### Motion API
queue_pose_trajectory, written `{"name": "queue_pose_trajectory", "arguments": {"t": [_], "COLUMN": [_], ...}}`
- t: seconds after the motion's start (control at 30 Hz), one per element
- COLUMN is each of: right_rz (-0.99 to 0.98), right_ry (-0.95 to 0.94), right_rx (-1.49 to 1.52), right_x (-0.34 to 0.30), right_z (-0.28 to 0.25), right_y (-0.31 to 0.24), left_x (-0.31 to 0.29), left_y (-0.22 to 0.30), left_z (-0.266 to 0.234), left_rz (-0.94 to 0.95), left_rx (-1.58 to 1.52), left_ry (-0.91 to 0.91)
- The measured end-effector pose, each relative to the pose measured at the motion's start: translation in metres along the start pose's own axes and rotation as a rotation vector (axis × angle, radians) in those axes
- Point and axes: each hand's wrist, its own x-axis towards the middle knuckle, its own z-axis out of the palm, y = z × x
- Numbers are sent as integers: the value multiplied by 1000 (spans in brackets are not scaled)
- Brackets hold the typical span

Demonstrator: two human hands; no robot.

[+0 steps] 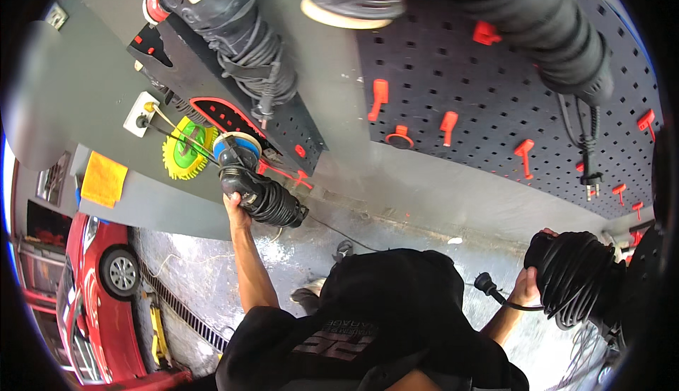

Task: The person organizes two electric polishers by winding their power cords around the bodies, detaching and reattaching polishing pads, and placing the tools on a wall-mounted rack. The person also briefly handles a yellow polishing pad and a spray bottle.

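Note:
My left hand (238, 213) is closed round a black polisher (272, 201) with a blue-edged pad and its cord wound about the body. It is held out in front of the wall, below a dark perforated panel (205, 66) with red hooks. On the far right, my right hand (525, 288) grips a second black machine (573, 267), thickly wrapped in cord. Its black plug (486, 284) dangles beside that hand. The head of this second machine is hidden, so its exact kind is unclear.
Corded polishers (258, 51) hang on the wall panels. A large pegboard (453, 80) carries several red hooks. A wall socket (141, 114) with plugs, a green-yellow round pad (189, 147) and an orange cloth (104, 178) are at left. A red car (99, 299) stands behind.

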Motion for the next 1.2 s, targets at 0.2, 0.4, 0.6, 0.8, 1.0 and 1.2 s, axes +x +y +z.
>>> {"name": "queue_pose_trajectory", "arguments": {"t": [0.2, 0.4, 0.6, 0.8, 1.0, 1.2], "right_rz": [-2, -7, -8, -3, -8, -66], "right_ry": [81, 119, 126, 125, 136, 146], "right_rx": [-40, -62, -79, -95, -107, -134], "right_x": [-54, -83, -99, -110, -118, -112], "right_z": [72, 128, 163, 181, 188, 181], "right_y": [-12, -18, -24, -33, -44, -54], "left_x": [51, 60, 69, 83, 81, 91], "left_y": [-15, -32, -28, -39, -48, -51], "left_z": [-25, -28, -16, -26, -32, -37], "left_rz": [-138, -268, -287, -332, -324, -311], "left_rx": [19, 47, 97, 129, 100, 96], "left_ry": [-188, -222, -395, -512, -526, -556]}}
